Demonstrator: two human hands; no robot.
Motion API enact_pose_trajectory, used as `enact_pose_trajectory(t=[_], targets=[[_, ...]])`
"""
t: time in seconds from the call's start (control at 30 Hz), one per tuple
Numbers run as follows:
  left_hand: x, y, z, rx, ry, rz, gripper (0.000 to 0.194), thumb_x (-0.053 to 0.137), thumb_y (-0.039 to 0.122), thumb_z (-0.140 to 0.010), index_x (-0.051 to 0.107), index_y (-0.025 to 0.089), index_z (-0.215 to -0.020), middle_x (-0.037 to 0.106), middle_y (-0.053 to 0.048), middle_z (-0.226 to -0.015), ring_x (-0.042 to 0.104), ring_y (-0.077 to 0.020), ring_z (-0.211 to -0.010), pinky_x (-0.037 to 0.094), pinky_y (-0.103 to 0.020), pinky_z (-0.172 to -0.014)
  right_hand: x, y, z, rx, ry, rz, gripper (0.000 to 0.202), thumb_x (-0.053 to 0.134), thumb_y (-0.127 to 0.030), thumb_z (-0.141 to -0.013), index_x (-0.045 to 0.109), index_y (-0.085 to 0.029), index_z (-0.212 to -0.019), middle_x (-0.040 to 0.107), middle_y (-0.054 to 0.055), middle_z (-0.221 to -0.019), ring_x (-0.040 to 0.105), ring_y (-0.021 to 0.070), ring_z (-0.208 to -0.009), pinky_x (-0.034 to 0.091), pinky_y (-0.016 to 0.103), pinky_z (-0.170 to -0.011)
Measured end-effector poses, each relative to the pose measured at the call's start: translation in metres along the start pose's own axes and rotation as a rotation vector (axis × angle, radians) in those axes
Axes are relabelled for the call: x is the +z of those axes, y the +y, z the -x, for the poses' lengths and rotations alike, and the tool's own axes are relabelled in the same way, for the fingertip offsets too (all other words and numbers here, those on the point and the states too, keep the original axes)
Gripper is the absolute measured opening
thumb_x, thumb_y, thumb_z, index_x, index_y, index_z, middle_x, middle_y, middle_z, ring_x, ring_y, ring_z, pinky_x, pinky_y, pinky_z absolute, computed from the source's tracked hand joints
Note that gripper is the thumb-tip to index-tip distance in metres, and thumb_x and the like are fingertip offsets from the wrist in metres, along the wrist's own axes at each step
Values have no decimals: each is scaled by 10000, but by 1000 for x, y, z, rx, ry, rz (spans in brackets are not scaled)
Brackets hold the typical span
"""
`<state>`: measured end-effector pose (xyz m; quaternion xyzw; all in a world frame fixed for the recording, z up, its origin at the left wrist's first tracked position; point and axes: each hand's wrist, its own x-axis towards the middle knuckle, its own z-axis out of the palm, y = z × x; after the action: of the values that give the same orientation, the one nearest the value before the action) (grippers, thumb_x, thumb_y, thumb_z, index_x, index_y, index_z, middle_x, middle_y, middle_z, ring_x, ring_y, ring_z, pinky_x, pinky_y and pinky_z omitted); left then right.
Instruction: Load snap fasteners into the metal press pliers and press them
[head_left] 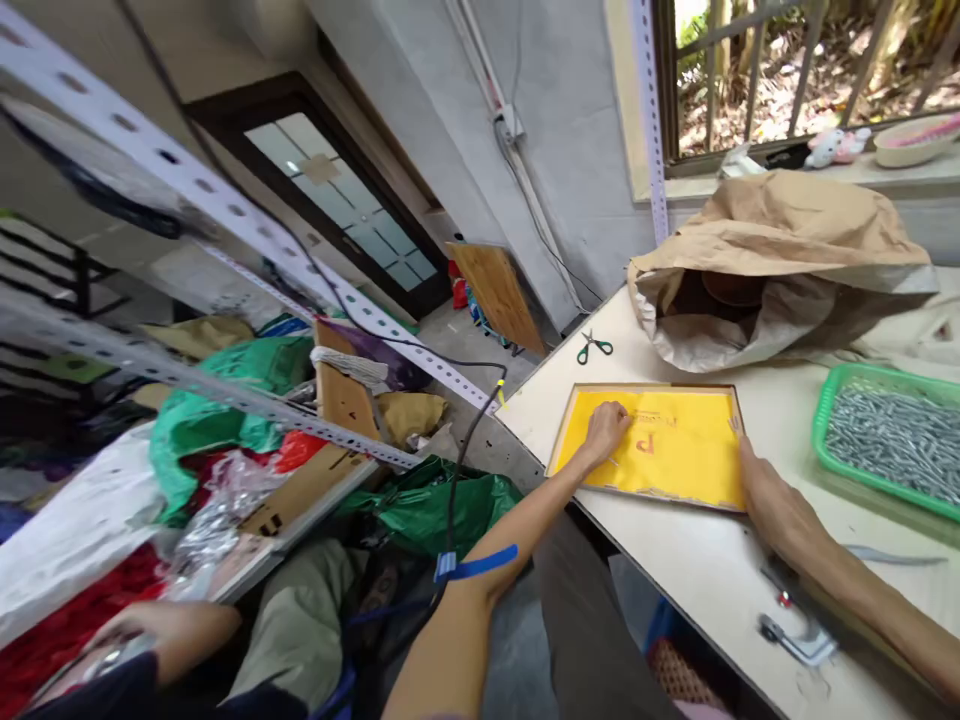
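On the counter [697,580] near its front edge lies a yellow sheet in a wooden frame [651,442], printed with a reddish letter P. Your left hand [604,430] rests on the sheet's left part with fingers curled loosely, holding nothing. Your right hand [759,478] lies flat along the frame's right edge, fingers extended (also empty). Just behind the frame sit green-handled scissors [594,347] and a crumpled brown paper sack [772,265]. To the right stands a green basket of metal screws [885,435]. A metal clamp [795,632] lies near your right forearm. Another person's hand [161,625] shows at lower left.
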<state>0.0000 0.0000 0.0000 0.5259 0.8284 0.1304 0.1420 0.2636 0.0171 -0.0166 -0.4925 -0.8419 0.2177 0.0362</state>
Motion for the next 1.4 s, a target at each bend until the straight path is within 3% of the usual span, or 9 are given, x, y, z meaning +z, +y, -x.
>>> enact_pose_trajectory(t=[0.17, 0.33, 0.5, 0.67, 0.77, 0.93, 1.03, 1.13, 1.4], targets=[[5, 6, 10, 52, -61, -11, 185, 528, 88, -817, 699, 109, -886, 702, -99, -913, 650, -189, -855, 496, -292, -781, -36, -13, 22, -29, -23, 113, 618, 366, -208, -913, 205, -169, -1509, 607, 128, -1024, 639, 217, -725, 429, 284, -533], [10, 27, 22, 132, -136, 10, 153, 583, 95, -789, 723, 143, -832, 707, -44, -795, 652, -152, -755, 500, -241, -714, -61, 16, 74, -63, 149, 116, 603, 342, -332, -956, 169, -219, -1522, 579, 131, -1061, 626, 228, -725, 421, 285, -485], [3, 34, 26, 132, -115, -57, 138, 598, 113, -792, 725, 136, -742, 690, -69, -804, 644, -175, -787, 487, -256, -726, -55, 74, 134, -24, 375, 37, 621, 234, -503, -961, 143, -293, -1539, 589, 121, -1051, 622, 272, -744, 470, 363, -530], [-8, 45, 35, 152, -105, -105, 175, 562, 106, -814, 714, 146, -739, 680, -74, -884, 636, -166, -795, 483, -260, -745, -39, 101, 171, -14, 322, -84, 585, 290, -541, -954, 326, -269, -1471, 612, 95, -924, 646, 257, -782, 526, 368, -619], [-4, 65, 59, 151, -147, 102, 133, 585, 136, -814, 717, 155, -808, 684, -43, -800, 625, -138, -714, 488, -234, -682, -35, 91, 180, -55, 180, -149, 453, 276, -490, -972, 521, -260, -1277, 624, 78, -963, 655, 212, -800, 527, 323, -624], [28, 102, 126, -67, -557, 566, 142, 648, 229, -788, 704, 120, -860, 587, 26, -563, 487, -76, -443, 352, -174, -408, -27, 69, 177, -101, 32, -48, 327, 300, -350, -982, 587, -215, -1063, 614, 68, -918, 629, 186, -770, 477, 291, -593], [49, 112, 155, -164, -674, 655, 154, 701, 251, -753, 699, 110, -815, 563, 38, -538, 458, -62, -430, 305, -164, -376, -24, 65, 174, -129, 32, 60, 300, 300, -157, -941, 571, -189, -1066, 611, 82, -928, 606, 188, -794, 443, 283, -595], [59, 115, 165, -219, -689, 668, 176, 737, 273, -730, 694, 107, -772, 543, 45, -524, 447, -55, -432, 289, -160, -371, -24, 65, 174, -151, 11, 124, 342, 292, -30, -878, 571, -192, -991, 604, 68, -905, 590, 172, -781, 409, 269, -597], [58, 116, 169, -318, -775, 557, 140, 709, 236, -761, 689, 97, -751, 456, 75, -424, 394, -50, -373, 302, -165, -375, -13, 75, 177, -243, 89, 195, 307, 361, 19, -830, 562, -190, -930, 603, 53, -872, 575, 168, -735, 388, 269, -570]])
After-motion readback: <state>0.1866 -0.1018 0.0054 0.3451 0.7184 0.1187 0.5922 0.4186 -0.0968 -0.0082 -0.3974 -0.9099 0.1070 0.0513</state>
